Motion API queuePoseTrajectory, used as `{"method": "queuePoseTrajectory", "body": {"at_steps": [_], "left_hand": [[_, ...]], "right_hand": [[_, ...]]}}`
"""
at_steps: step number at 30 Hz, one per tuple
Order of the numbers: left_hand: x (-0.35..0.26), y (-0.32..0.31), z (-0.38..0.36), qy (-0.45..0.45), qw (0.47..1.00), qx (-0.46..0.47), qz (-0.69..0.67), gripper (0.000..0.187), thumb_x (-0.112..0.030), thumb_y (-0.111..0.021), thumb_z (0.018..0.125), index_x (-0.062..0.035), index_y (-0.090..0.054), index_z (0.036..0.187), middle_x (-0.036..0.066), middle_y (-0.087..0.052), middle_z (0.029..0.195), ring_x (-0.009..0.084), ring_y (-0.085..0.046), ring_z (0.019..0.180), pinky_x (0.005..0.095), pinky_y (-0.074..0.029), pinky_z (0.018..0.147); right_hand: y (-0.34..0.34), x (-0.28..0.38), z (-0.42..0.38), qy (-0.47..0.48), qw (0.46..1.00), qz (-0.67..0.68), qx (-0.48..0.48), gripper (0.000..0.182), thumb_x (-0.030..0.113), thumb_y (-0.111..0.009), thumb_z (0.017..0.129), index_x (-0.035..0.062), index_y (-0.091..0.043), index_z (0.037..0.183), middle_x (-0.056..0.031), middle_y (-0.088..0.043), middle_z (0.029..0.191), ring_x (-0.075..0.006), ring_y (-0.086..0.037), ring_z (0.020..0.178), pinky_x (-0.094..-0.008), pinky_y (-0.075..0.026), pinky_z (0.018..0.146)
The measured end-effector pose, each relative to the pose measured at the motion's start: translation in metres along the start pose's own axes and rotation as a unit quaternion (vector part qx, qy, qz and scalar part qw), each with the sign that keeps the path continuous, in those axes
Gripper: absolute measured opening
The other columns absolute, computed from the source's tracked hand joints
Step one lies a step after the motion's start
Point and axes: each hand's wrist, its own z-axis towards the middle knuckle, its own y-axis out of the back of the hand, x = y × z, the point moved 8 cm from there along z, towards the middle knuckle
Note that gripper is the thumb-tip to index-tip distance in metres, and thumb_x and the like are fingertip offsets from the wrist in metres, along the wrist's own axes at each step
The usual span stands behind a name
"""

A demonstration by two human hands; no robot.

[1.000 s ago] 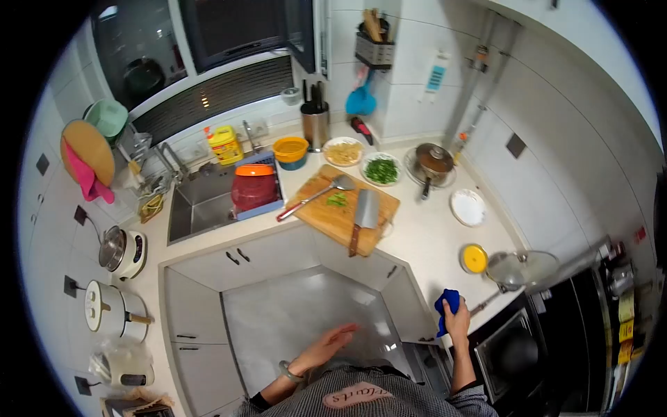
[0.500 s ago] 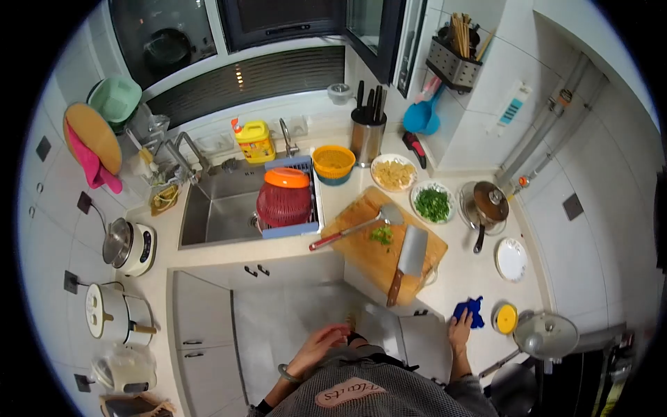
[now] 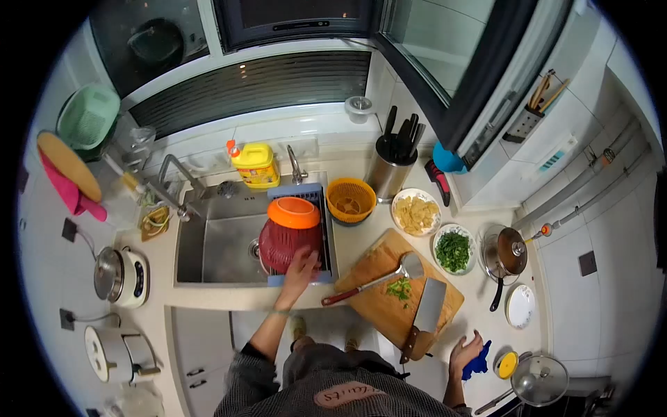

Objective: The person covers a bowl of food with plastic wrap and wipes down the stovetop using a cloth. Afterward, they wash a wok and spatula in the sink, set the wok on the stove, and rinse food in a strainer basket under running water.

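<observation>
My left hand (image 3: 299, 272) reaches over the sink's front edge, fingers stretched out and overlapping the lower side of a dark red plastic colander (image 3: 279, 244). An orange bowl (image 3: 293, 213) lies upside down on top of that colander, in a blue-grey drying rack (image 3: 314, 190) over the sink. On the right, my right hand (image 3: 463, 354) is open with fingers apart, just beside a crumpled blue cloth (image 3: 478, 363) on the counter. Between the hands sits a wooden cutting board (image 3: 379, 267) bearing a cleaver (image 3: 431, 306), a spatula (image 3: 379, 279) and some chopped greens (image 3: 399, 288).
Behind the board stand a plate of pale yellow slices (image 3: 415, 213), a plate of chopped greens (image 3: 453, 251) and a lidded pot (image 3: 501, 253). A yellow basket (image 3: 351, 199) and a knife block (image 3: 390, 170) are right of the sink (image 3: 221, 243). An open window (image 3: 451, 104) juts out overhead.
My left hand has moved from in front of my body up to the colander. My right hand has come off the blue cloth to its left. The view has shifted closer to the sink.
</observation>
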Motion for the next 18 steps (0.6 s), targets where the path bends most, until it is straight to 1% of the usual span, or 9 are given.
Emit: {"method": "queuePoseTrajectory", "body": {"at_steps": [2,3,5,7,11,13,15,17,18], "left_hand": [[-0.025,-0.015,0.07,0.05,0.996,-0.011,0.073,0.056,-0.037,-0.053,0.089,-0.0014,-0.035,0.128,0.014,-0.061,0.089,0.0159,-0.061,0.073,0.0273,-0.049,0.065],[-0.021,-0.014,0.119,-0.046,0.987,-0.046,0.148,0.057,-0.037,-0.053,0.088,-0.0012,-0.034,0.128,0.015,-0.062,0.086,0.02,-0.062,0.07,0.0297,-0.05,0.062],[0.006,-0.023,0.185,-0.145,0.963,-0.06,0.219,0.058,-0.037,-0.053,0.087,-0.0011,-0.033,0.128,0.016,-0.063,0.084,0.0242,-0.063,0.067,0.0322,-0.051,0.059],[0.021,-0.03,0.226,-0.049,0.932,-0.051,0.355,0.047,-0.029,-0.052,0.088,-0.0017,-0.039,0.124,0.013,-0.063,0.069,0.0165,-0.059,0.048,0.0303,-0.049,0.046],[-0.015,-0.034,0.22,-0.078,0.97,0.009,0.232,0.035,-0.016,-0.053,0.085,0.0012,-0.047,0.115,0.014,-0.064,0.07,0.0183,-0.06,0.045,0.0309,-0.049,0.04],[-0.019,-0.032,0.223,-0.024,0.985,0.028,0.168,0.028,-0.01,-0.054,0.083,0.0013,-0.053,0.109,0.014,-0.064,0.07,0.0174,-0.06,0.046,0.0289,-0.047,0.037],[-0.024,-0.029,0.227,-0.007,0.985,0.046,0.169,0.028,-0.01,-0.053,0.084,0.0005,-0.053,0.109,0.014,-0.064,0.071,0.0173,-0.061,0.046,0.0287,-0.047,0.038],[-0.028,-0.025,0.23,0.012,0.984,0.06,0.169,0.027,-0.01,-0.053,0.084,-0.0004,-0.053,0.11,0.014,-0.064,0.072,0.0173,-0.061,0.047,0.0285,-0.048,0.038],[-0.038,-0.024,0.229,-0.024,0.98,0.067,0.188,0.028,-0.009,-0.052,0.085,-0.0003,-0.052,0.112,0.014,-0.063,0.073,0.0171,-0.061,0.047,0.0282,-0.047,0.038]], "right_hand": [[-0.031,0.059,0.013,-0.038,0.978,0.202,0.048,0.041,-0.001,-0.055,0.076,0.0001,-0.047,0.115,-0.0169,-0.052,0.106,-0.0233,-0.051,0.093,-0.0317,-0.042,0.078],[-0.05,0.093,0.015,-0.086,0.934,0.337,0.083,0.038,-0.003,-0.053,0.076,-0.0007,-0.049,0.113,-0.015,-0.054,0.101,-0.0187,-0.053,0.087,-0.028,-0.043,0.073],[-0.047,0.195,0.021,-0.04,0.951,0.234,0.196,0.031,-0.002,-0.051,0.08,-0.0009,-0.05,0.111,-0.0111,-0.056,0.09,-0.0139,-0.052,0.075,-0.0229,-0.043,0.064],[-0.077,0.249,0.006,0.029,0.945,0.27,0.184,0.024,0.002,-0.051,0.084,-0.0004,-0.052,0.108,-0.0091,-0.058,0.084,-0.0152,-0.054,0.069,-0.0249,-0.045,0.064],[-0.143,0.328,-0.012,0.006,0.912,0.322,0.256,0.026,0.011,-0.051,0.088,0.0013,-0.053,0.112,-0.0113,-0.06,0.091,-0.0173,-0.059,0.081,-0.0281,-0.048,0.071],[-0.197,0.351,-0.009,-0.097,0.819,0.459,0.331,0.033,0.016,-0.046,0.092,0.0019,-0.047,0.121,-0.0164,-0.06,0.1,-0.0221,-0.061,0.089,-0.0306,-0.05,0.074],[-0.241,0.366,0.003,-0.222,0.755,0.521,0.329,0.043,0.022,-0.043,0.093,0.0024,-0.036,0.131,-0.0204,-0.058,0.107,-0.0271,-0.062,0.091,-0.0333,-0.052,0.075],[-0.274,0.385,0.023,-0.282,0.723,0.542,0.322,0.048,0.024,-0.044,0.093,0.0025,-0.029,0.133,-0.0212,-0.057,0.108,-0.0283,-0.062,0.088,-0.0347,-0.053,0.072],[-0.287,0.391,0.028,-0.337,0.687,0.56,0.318,0.054,0.026,-0.045,0.092,0.0027,-0.023,0.136,-0.022,-0.056,0.11,-0.0296,-0.063,0.086,-0.0361,-0.054,0.07]]}}
